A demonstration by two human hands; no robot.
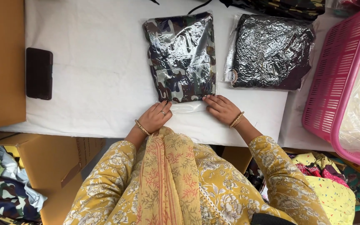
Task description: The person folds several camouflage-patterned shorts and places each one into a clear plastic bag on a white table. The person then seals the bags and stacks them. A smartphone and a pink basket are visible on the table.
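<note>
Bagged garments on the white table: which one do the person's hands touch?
The camouflage-patterned bagged garment, lying left of the plain black one. Both the left hand and the right hand press on its near edge; the black one lies untouched.

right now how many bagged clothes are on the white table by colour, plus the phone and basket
Camouflage garment in clear bag, with left hand and right hand at its near edge: 1
Black garment in clear bag: 1
Dark packet at the far edge, only partly in view: 1
Black phone: 1
Pink basket: 1
Total: 5
</note>
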